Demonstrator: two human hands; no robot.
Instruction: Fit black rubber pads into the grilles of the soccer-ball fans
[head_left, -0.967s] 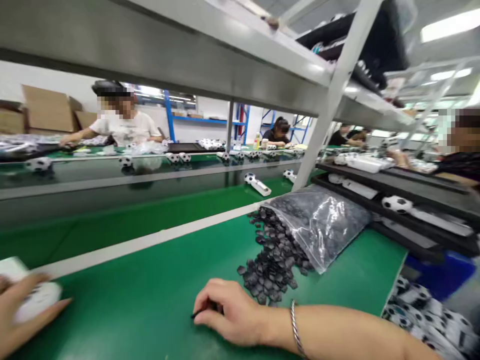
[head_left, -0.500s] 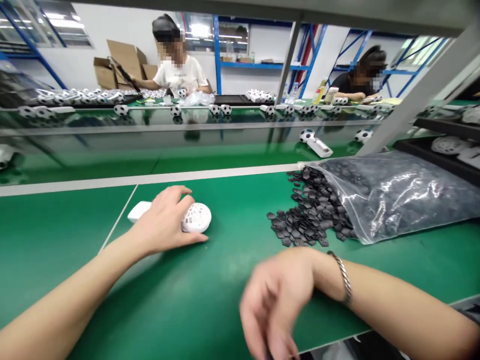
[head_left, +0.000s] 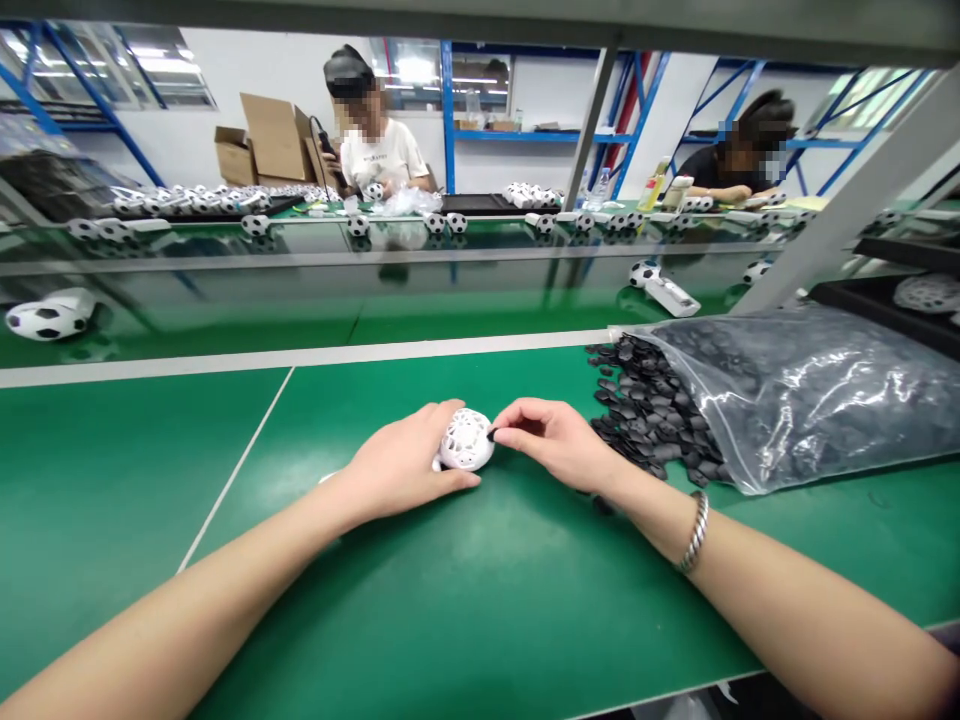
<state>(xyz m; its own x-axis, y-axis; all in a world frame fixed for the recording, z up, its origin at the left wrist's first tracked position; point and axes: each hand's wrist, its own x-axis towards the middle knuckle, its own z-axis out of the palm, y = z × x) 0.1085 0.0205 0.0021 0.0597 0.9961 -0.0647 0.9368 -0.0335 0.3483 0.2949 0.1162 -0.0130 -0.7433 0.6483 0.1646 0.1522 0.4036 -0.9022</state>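
My left hand (head_left: 409, 462) is closed around a white ball-shaped shell (head_left: 466, 440) with cut-out openings, resting on the green table (head_left: 420, 610). Most of the white handle behind the shell is hidden under that hand. At the shell's right side, my right hand (head_left: 551, 440) pinches a small black piece (head_left: 491, 434) between thumb and forefinger, right against the surface. Just beyond my right wrist lies a heap of flat black pieces (head_left: 645, 410), spilling from a clear plastic bag (head_left: 832, 390).
Past the white strip (head_left: 337, 352) runs a green belt (head_left: 420, 310) carrying football-patterned items (head_left: 49, 315), one with a white handle (head_left: 673, 297). A slanted grey post (head_left: 817, 225) and black trays (head_left: 870, 300) stand at right. Two people (head_left: 382, 150) sit across the line.
My left hand has moved the white shell rightward. My right hand has come up from the table's front edge to the shell, a black piece in its fingers. Belt items have shifted right.
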